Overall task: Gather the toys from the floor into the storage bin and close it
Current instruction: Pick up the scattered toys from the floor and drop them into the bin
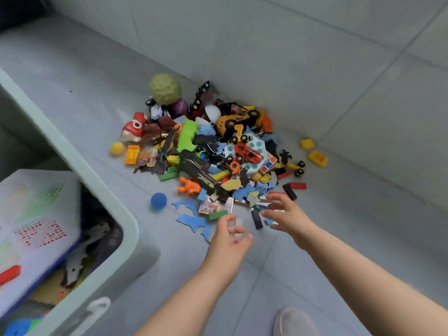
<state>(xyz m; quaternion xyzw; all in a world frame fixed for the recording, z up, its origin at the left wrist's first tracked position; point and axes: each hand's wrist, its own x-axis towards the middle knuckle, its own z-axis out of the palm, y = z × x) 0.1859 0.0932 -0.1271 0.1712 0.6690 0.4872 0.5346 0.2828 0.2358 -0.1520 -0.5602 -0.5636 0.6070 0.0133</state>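
A heap of toys (213,151) lies on the grey tiled floor against the wall: cars, blocks, foam animal shapes, a bumpy green ball (165,88), a red fish toy (133,129). My left hand (230,236) hovers over the near edge of the heap, above a blue foam dolphin (194,221), fingers loosely spread and holding nothing. My right hand (286,214) reaches beside it with fingers spread over small blocks, also holding nothing. The pale green storage bin (126,229) stands open at the left with toys inside.
A small blue ball (158,200) and a yellow ball (116,148) lie apart left of the heap. Two yellow blocks (317,158) lie to its right near the wall. A grey shoe (294,322) shows at the bottom. A white latch (98,307) hangs on the bin's front.
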